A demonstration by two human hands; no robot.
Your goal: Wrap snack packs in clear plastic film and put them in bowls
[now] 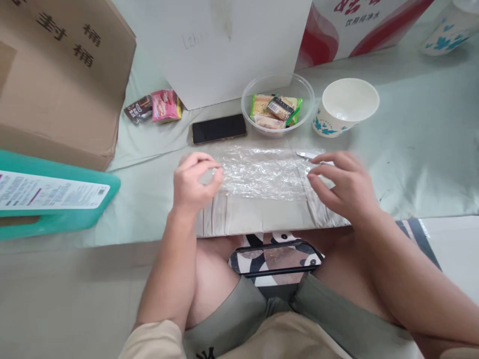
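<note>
A crinkled sheet of clear plastic film [264, 174] lies spread over the front of the cloth-covered table. At its left edge my left hand [196, 182] has thumb and forefinger pinched on the film. My right hand [342, 184] pinches the opposite edge, its other fingers slightly bent. Just beyond the right fingertips is a small knife [305, 155], a pointed metal blade whose rear part is partly hidden by the fingers.
Behind the film are a black phone [219, 129], a clear plastic bowl [245, 107] of wrapped snacks and a paper cup [350, 102]. Snack packets [164, 105], a cardboard box [67, 75] and a green jug [101, 184] stand left. A white box [232, 55] rises behind.
</note>
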